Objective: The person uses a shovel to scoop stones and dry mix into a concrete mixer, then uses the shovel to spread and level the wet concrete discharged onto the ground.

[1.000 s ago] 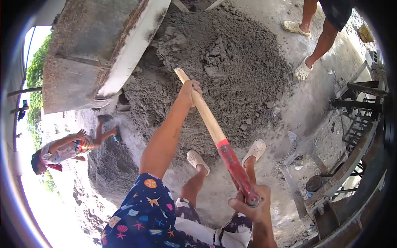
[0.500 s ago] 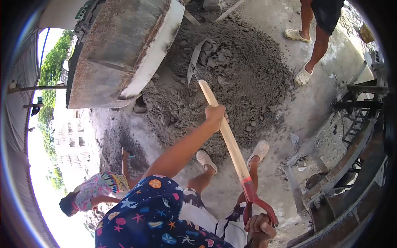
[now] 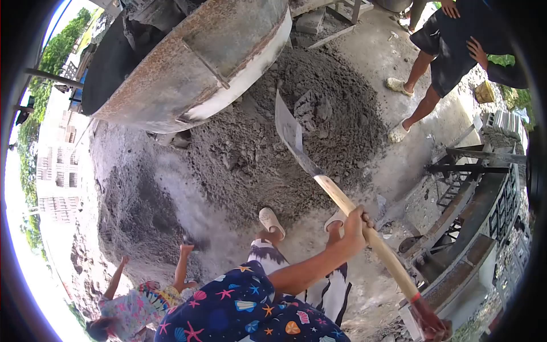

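My left hand (image 3: 358, 225) is closed around the wooden shaft of a shovel (image 3: 390, 262), partway along it. The shovel slants from the lower right up to its metal blade (image 3: 289, 128), which is at the left side of a heap of wet grey mix (image 3: 239, 165), clear of the lumps scooped there before. Its red handle (image 3: 424, 319) is near the bottom right edge, dark and hard to make out at its end. I cannot make out my right hand there.
A large rusty drum (image 3: 171, 74) stands at the upper left. A person in dark shorts (image 3: 447, 51) stands at the upper right. Another person in a colourful shirt (image 3: 131, 313) is at the lower left, by a darker pile (image 3: 137, 205). Metal frames (image 3: 467, 228) lie right.
The shovel blade has drawn back from the lumps toward me, and the handle has swung down and right. My left hand has moved right and down; my right hand no longer shows.
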